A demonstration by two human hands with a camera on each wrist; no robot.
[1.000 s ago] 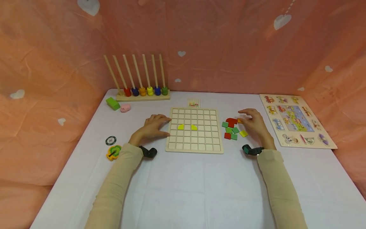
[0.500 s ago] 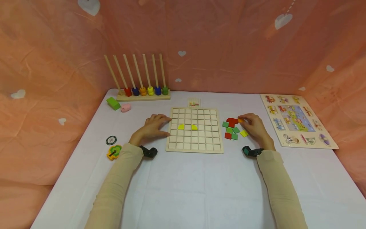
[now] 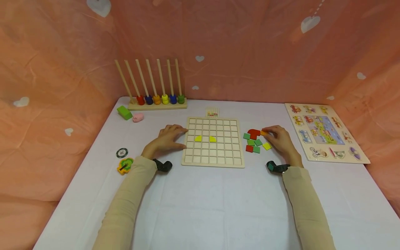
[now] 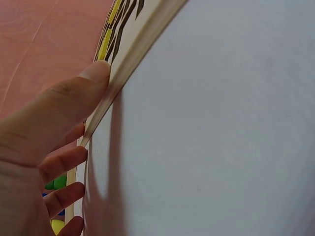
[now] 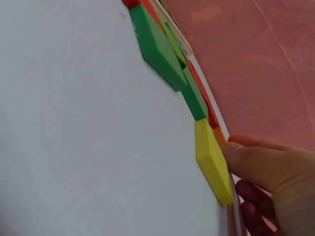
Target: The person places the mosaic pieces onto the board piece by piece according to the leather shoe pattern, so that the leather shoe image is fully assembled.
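Note:
My left hand (image 3: 167, 139) touches the left edge of a wooden grid board (image 3: 212, 166) with spread fingers and thumb; the thumb (image 4: 98, 81) lies against that edge. Two yellow pieces, a left one (image 3: 198, 139) and a right one (image 3: 213, 139), sit in the grid. Beyond the board's right side, my right hand (image 3: 281, 140) pinches a small orange block (image 3: 263, 133) between thumb and fingers, partly hidden by them. Near it lie a red curved piece (image 3: 254, 133), a red square tile (image 3: 249, 148), several green tiles (image 3: 251, 142) and a yellow tile (image 5: 214, 162).
A small pattern card (image 3: 212, 112) lies behind the board. At the back left stands a rack with pegs (image 3: 157, 107), near a green block (image 3: 124, 113) and a pink pig figure (image 3: 138, 117). A round chip (image 3: 122, 152) and tree piece (image 3: 125, 165) lie left, a picture puzzle (image 3: 331, 158) right.
My right hand's thumb and fingers have come together on the orange block, which has moved very slightly. The left hand has stayed at the board's edge.

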